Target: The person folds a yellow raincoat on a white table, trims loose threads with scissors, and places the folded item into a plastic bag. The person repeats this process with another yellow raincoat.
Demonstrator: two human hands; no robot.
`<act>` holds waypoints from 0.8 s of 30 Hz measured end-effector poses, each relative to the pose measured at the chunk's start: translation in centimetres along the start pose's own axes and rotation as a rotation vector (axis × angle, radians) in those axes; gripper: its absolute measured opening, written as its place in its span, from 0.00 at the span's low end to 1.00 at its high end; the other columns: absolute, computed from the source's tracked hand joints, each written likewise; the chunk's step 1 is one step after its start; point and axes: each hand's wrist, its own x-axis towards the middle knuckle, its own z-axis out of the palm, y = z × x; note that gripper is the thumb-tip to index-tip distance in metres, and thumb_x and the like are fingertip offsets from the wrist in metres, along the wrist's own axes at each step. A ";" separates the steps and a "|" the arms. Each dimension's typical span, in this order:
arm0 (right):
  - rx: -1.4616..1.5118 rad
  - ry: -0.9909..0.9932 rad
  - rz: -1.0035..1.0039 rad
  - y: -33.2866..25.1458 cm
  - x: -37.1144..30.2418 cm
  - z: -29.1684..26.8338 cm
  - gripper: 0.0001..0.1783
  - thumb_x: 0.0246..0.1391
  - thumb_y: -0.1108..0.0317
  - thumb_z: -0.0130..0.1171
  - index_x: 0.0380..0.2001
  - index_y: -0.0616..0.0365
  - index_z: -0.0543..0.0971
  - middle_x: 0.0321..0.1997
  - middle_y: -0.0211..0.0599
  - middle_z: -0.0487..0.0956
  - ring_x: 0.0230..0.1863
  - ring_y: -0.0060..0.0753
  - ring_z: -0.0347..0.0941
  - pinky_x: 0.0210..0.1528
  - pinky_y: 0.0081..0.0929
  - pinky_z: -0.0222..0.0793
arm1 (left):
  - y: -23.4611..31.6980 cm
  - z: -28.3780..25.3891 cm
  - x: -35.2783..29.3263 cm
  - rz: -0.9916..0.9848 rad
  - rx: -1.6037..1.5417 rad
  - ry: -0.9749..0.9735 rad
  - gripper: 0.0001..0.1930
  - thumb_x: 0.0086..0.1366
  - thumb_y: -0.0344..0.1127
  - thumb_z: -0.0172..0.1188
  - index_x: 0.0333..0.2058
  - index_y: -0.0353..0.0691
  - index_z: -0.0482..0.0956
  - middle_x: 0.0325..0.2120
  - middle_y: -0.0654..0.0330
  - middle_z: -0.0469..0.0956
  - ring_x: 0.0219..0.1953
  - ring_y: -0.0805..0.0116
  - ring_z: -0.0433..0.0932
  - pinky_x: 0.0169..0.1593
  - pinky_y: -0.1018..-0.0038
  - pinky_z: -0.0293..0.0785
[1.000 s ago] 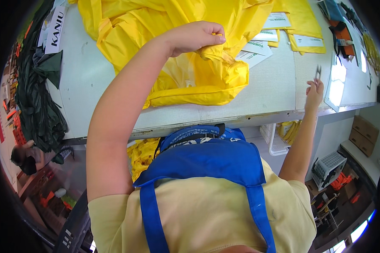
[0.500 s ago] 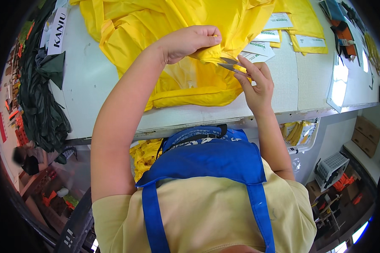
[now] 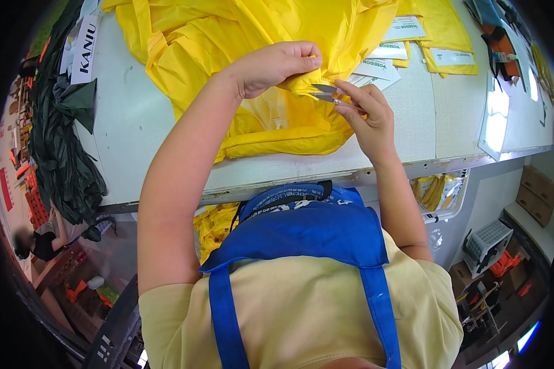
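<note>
A large yellow garment [image 3: 228, 37] of thin, shiny fabric lies crumpled over the table in front of me. My left hand [image 3: 280, 66] is closed on a gathered, stitched edge of it, thumb pressing against the fingers. In my right hand [image 3: 369, 114] I hold small metal thread snips [image 3: 326, 92]. Their two blades are apart and point left, right at the yellow edge beside my left hand. Whether a thread lies between the blades is too small to tell.
The pale table [image 3: 406, 129] ends just before my blue apron [image 3: 295, 237]. Packed yellow pieces with white cards [image 3: 452, 57] lie at the far right. Dark green fabric [image 3: 58, 154] hangs over the left end. A white crate [image 3: 487, 246] stands low at right; another person [image 3: 46, 240] is at far left.
The snips and my right hand have shifted slightly left, closer to the stitched edge. My left hand keeps its hold on the fabric, a touch lower.
</note>
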 end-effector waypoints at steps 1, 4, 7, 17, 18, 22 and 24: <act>-0.002 -0.001 0.007 0.1 0.1 -0.1 0.22 0.44 0.77 0.65 0.46 0.52 0.79 0.32 0.32 0.74 0.33 0.23 0.74 0.37 0.18 0.71 | 0.2 0.2 -0.1 -0.003 -0.002 -0.004 0.09 0.68 0.42 0.50 0.33 0.44 0.70 0.24 0.75 0.66 0.25 0.88 0.62 0.29 0.87 0.61; 0.005 0.002 0.014 0.1 0.1 -0.1 0.21 0.44 0.77 0.64 0.45 0.52 0.80 0.32 0.32 0.74 0.33 0.22 0.75 0.37 0.18 0.70 | 0.6 0.5 -0.3 -0.008 -0.019 -0.004 0.09 0.68 0.42 0.50 0.33 0.44 0.70 0.24 0.75 0.65 0.25 0.88 0.62 0.29 0.88 0.60; -0.003 0.012 -0.002 0.1 0.2 0.0 0.20 0.45 0.76 0.64 0.45 0.52 0.80 0.31 0.32 0.74 0.32 0.22 0.74 0.36 0.18 0.70 | 0.2 0.5 -0.1 -0.003 -0.035 0.005 0.09 0.68 0.42 0.50 0.34 0.44 0.70 0.24 0.75 0.65 0.25 0.87 0.61 0.28 0.88 0.59; 0.010 0.026 0.094 0.4 0.2 -0.6 0.19 0.45 0.75 0.65 0.44 0.53 0.81 0.29 0.29 0.74 0.31 0.20 0.71 0.35 0.17 0.68 | 1.2 0.7 -0.9 -0.015 0.059 0.029 0.09 0.68 0.42 0.50 0.33 0.44 0.70 0.21 0.76 0.63 0.22 0.87 0.58 0.25 0.87 0.54; 0.015 0.018 0.084 -0.1 0.3 -0.7 0.19 0.45 0.75 0.65 0.44 0.53 0.81 0.29 0.29 0.74 0.30 0.20 0.70 0.35 0.17 0.67 | 1.5 1.0 -0.9 -0.019 0.088 0.033 0.09 0.68 0.42 0.49 0.33 0.44 0.70 0.20 0.76 0.62 0.21 0.87 0.57 0.25 0.86 0.53; 0.031 -0.013 0.029 -0.7 0.5 -0.5 0.19 0.45 0.75 0.65 0.44 0.53 0.81 0.28 0.29 0.73 0.27 0.20 0.67 0.33 0.14 0.64 | 1.6 1.5 -0.8 0.013 0.170 0.024 0.09 0.68 0.42 0.48 0.32 0.45 0.70 0.18 0.75 0.61 0.20 0.86 0.56 0.24 0.86 0.52; 0.038 -0.016 0.020 -0.3 0.5 -0.4 0.19 0.45 0.75 0.64 0.44 0.53 0.80 0.28 0.29 0.72 0.26 0.19 0.65 0.32 0.14 0.63 | 1.6 1.5 -0.9 0.023 0.204 0.012 0.09 0.69 0.41 0.47 0.32 0.45 0.70 0.19 0.75 0.61 0.20 0.86 0.56 0.24 0.86 0.53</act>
